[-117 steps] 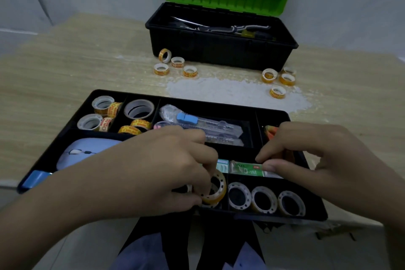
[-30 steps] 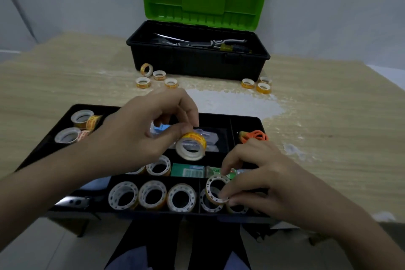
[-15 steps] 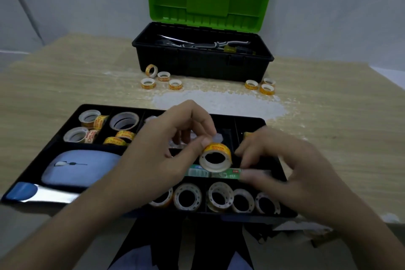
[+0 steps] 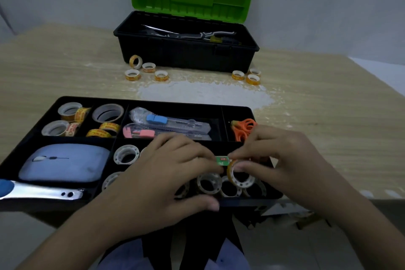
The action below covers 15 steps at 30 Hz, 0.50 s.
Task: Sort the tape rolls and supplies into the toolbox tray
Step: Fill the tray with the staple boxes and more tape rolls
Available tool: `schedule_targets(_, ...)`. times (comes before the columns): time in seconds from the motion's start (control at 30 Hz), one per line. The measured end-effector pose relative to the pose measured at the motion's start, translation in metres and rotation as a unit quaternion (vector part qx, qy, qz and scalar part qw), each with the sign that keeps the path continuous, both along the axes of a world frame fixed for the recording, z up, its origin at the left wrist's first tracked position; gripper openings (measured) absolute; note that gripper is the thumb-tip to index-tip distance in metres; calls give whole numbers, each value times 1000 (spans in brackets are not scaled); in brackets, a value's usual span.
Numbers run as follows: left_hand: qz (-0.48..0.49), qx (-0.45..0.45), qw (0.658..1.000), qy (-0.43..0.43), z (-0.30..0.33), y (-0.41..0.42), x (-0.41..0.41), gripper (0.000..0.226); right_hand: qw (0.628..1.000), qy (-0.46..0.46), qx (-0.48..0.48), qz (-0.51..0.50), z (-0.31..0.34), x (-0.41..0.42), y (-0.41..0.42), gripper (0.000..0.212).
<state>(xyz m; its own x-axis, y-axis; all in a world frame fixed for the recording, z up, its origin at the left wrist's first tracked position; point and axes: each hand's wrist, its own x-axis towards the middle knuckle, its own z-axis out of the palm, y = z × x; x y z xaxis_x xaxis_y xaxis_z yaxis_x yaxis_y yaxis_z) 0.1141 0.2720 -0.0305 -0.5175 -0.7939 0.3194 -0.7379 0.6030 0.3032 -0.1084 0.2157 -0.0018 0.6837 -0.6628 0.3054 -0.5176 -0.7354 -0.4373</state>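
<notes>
Both hands work the tray's (image 4: 54, 103) near row — the right hand (image 4: 285, 160) pinching a tape roll (image 4: 241, 178) upright above its neighbours, the left hand (image 4: 166, 173) curled beside it, grip unclear — seating it comes next.

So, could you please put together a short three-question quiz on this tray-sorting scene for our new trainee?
1. True or false: the toolbox lid stands open.
2. Which sits in the tray's far right compartment? A) blue mouse B) orange scissors C) pink cutter
3. How many small tape rolls lie on the table left of the toolbox front?

Key:
1. True.
2. B, the orange scissors; the blue mouse is at near left, the pink cutter in the middle.
3. Four.
</notes>
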Motion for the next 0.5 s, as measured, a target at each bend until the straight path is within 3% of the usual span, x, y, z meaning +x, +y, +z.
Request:
schedule_targets(0.13,-16,8,998,-56,-5,3,4,46,999,53,1,3,-5,-2,3,9)
schedule_targets(0.33,-3,-27,998,-59,-11,1,1,37,995,80,-42,33,-11,6,1,18)
schedule_targets(0.5,-1,-37,998,-55,-14,0,2,37,990,106,-87,44,-19,7,-1,10)
